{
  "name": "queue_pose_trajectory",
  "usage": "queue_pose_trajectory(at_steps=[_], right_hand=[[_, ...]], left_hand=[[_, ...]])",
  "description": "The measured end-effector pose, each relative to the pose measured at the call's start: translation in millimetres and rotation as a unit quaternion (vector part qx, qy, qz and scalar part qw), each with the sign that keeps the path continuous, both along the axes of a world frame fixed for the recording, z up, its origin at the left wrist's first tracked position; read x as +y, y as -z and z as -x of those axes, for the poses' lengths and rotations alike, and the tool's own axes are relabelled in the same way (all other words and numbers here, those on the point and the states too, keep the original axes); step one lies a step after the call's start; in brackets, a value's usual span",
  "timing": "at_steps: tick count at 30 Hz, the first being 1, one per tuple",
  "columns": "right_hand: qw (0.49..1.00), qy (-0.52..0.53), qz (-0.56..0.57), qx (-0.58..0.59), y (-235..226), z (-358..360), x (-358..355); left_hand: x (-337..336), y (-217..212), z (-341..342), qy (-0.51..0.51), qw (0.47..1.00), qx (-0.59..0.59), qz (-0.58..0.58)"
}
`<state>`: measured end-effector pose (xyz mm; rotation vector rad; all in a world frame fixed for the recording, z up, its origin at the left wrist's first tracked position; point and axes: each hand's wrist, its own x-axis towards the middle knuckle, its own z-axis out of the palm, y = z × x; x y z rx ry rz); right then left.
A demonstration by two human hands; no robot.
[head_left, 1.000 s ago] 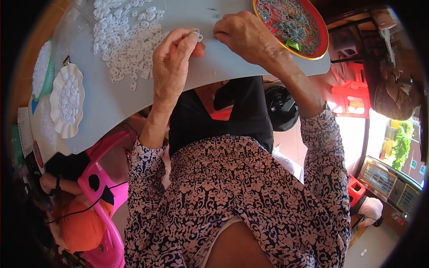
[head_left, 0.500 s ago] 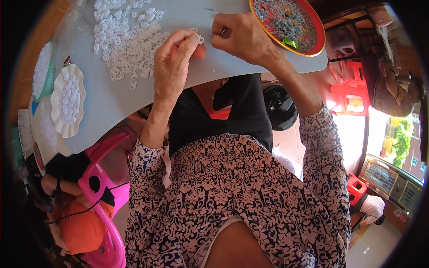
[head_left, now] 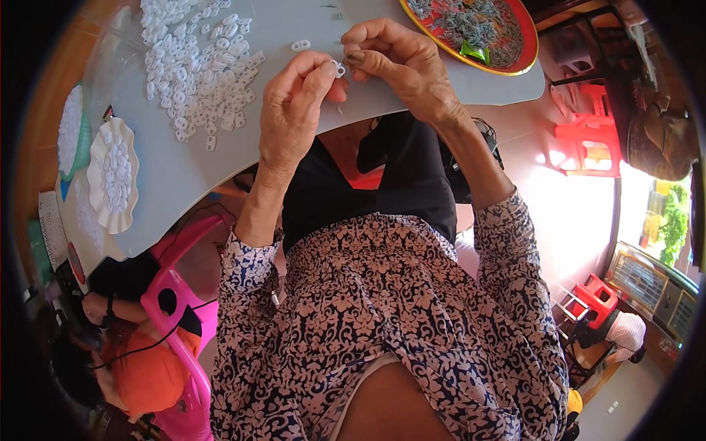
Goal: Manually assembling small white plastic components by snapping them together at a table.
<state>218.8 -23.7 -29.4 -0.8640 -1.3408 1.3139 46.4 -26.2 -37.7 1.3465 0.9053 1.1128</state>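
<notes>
- Both my grips meet on one small white ring (head_left: 339,69), held just above the table (head_left: 169,176) edge: left hand (head_left: 294,110) pinches it from below-left, right hand (head_left: 401,66) pinches in from the right.
- Ring pile (head_left: 195,70) lies nearer my left hand.
- Whatever my right fingertips (head_left: 354,57) carry is too small to tell, perhaps a thin piece.

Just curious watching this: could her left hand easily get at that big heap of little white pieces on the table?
Probably yes. The left hand pinches a small white ring together with the right hand, beside the heap of white pieces. Only bare grey table lies between, but it would have to let go first.
</notes>
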Motion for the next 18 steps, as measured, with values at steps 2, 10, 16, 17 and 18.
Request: queue_pose_trajectory(at_steps=[2,10,16,17,18], right_hand=[[1.000,0.019,0.002,-0.002,-0.6,1.3,-1.0],[1.000,0.015,-0.018,-0.003,0.4,0.4,-3.3],[1.000,0.015,-0.016,-0.012,0.8,1.3,-3.0],[1.000,0.014,-0.015,-0.012,0.7,1.3,-3.0],[1.000,0.013,-0.016,-0.010,0.2,0.9,-3.6]], left_hand=[[0.8,-0.3,-0.4,0.007,1.000,-0.005,-0.003],[1.7,-7.1,1.0,0.031,0.997,0.040,-0.050],[2.3,-8.0,1.6,0.035,0.996,0.061,-0.053],[2.6,-8.1,1.2,0.035,0.996,0.060,-0.057],[2.9,-8.5,0.9,0.036,0.996,0.058,-0.060]])
